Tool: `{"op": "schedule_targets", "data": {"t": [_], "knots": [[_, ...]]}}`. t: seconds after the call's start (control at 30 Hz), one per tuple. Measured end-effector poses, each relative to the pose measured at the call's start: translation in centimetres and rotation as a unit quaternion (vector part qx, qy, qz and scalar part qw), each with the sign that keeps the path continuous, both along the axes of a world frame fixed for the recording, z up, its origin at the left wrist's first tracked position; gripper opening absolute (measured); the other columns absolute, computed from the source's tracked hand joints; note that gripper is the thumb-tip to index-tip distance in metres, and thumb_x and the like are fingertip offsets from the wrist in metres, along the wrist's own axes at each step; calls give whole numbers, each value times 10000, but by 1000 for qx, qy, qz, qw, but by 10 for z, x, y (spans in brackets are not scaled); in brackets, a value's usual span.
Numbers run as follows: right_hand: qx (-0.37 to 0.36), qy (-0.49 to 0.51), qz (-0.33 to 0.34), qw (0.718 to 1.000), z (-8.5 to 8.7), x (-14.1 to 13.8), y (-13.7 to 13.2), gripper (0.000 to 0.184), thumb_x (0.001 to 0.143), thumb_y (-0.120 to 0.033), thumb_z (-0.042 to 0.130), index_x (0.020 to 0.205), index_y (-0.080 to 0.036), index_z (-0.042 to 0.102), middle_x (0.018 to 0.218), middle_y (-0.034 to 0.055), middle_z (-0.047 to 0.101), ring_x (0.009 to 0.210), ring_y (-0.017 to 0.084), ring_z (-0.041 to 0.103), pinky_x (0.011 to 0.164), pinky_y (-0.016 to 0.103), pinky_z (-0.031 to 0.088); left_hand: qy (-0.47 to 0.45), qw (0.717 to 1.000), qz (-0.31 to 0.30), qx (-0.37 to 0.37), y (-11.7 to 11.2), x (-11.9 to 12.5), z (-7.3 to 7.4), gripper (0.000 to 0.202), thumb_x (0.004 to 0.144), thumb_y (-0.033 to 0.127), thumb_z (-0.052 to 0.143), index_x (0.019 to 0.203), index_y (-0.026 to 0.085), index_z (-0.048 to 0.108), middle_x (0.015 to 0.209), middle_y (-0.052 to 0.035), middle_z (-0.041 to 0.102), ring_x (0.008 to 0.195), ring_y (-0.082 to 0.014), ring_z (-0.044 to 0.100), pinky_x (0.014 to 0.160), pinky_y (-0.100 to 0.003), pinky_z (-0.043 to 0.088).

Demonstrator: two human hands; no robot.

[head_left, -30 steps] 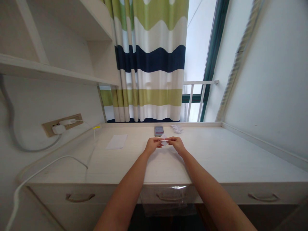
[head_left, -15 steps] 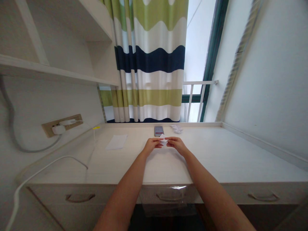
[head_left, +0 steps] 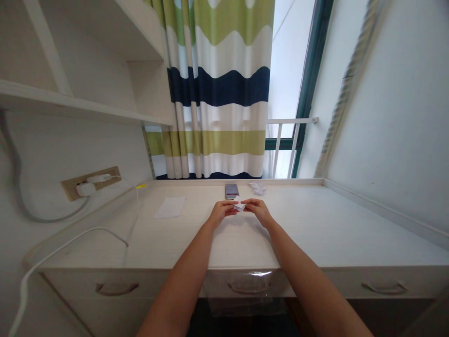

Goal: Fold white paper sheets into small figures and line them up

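Observation:
A small piece of folded white paper (head_left: 239, 205) is held between my two hands, just above the desk. My left hand (head_left: 223, 210) pinches its left side, with thumb and fingers closed on it. From the other side, my right hand (head_left: 257, 208) grips the paper in the same way. Parts of the folds are hidden behind my fingers. Right behind the paper lies a phone (head_left: 231, 190) with its screen lit. Several folded white paper pieces (head_left: 258, 188) lie in a loose heap to the right of the phone.
A stack of white paper sheets (head_left: 170, 207) lies on the desk (head_left: 315, 229) to the left. A white cable (head_left: 94, 229) runs over the desk's left edge. Plugs sit in the wall socket (head_left: 91, 182). Overhead at left hangs a shelf (head_left: 87, 110). A curtain (head_left: 231, 117) covers part of the window.
The folded paper between my fingers has shifted shape slightly, and its lower part now shows as a wider point. Both hands stay almost in the same place.

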State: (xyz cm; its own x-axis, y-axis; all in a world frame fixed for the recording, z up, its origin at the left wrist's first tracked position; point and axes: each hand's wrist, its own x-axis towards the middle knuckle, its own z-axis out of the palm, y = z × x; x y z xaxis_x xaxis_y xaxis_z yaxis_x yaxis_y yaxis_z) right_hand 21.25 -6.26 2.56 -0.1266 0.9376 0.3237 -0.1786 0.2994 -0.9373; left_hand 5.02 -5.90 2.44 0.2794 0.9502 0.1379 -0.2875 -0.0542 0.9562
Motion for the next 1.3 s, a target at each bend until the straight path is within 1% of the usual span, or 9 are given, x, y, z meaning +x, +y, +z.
{"op": "schedule_targets", "data": {"t": [0.17,0.3,0.37,0.5,0.67,0.87,1.0,1.17,1.3], "knots": [[-5,-4,-4,1000,-1,-1,0,183,566,-293,636,671,-145,662,650,24,634,607,121,569,688,320,474,14,1000,18,20,0,1,0,182,584,117,600,756,97,657,683,-67,653,606,-123,595,660,-276,478],[-6,-11,4,1000,-4,-1,1,293,525,-294,685,782,-162,637,590,-13,602,567,111,560,655,316,481,36,998,35,49,0,2,0,169,567,139,609,721,92,661,645,-57,642,614,-125,588,649,-270,478],[-7,-12,7,1000,-5,0,2,329,512,-300,696,803,-164,624,546,-30,579,551,109,557,659,322,482,41,997,35,56,0,3,0,174,571,168,613,719,92,660,641,-55,637,617,-126,586,643,-269,479],[-2,-15,1,1000,-6,0,4,325,502,-316,700,776,-166,611,509,-46,553,530,102,548,665,327,485,41,997,37,61,2,4,-3,208,565,233,639,726,102,644,661,-46,630,606,-121,579,616,-274,484],[8,-15,-6,1000,-8,-4,6,304,507,-326,693,753,-171,605,454,-70,503,484,88,519,657,337,492,25,994,80,65,7,8,-6,227,477,212,703,650,115,593,603,-7,599,553,-95,549,556,-244,478],[18,1,-3,1000,-9,-5,9,303,516,-327,688,763,-174,604,477,-62,528,511,95,531,682,342,490,8,993,95,73,7,9,-5,238,469,231,707,637,118,583,600,-4,596,576,-96,548,595,-249,477],[23,15,-3,1000,-8,-5,8,300,530,-333,682,770,-174,597,498,-53,543,517,97,536,672,330,487,-8,992,99,75,6,11,-3,250,463,245,709,629,118,574,611,-5,602,582,-99,553,600,-247,476],[26,29,-7,999,-5,-6,6,304,527,-336,683,769,-186,576,537,-42,561,545,110,547,644,316,484,-6,992,94,81,4,12,-2,278,478,247,707,687,120,574,595,1,602,567,-94,556,583,-229,477],[10,30,-15,999,-7,-6,5,388,510,-328,692,847,-194,553,538,-55,552,549,110,545,642,318,485,22,991,96,86,2,11,-3,332,495,265,707,765,118,580,587,-2,602,559,-100,560,576,-240,487]]}}
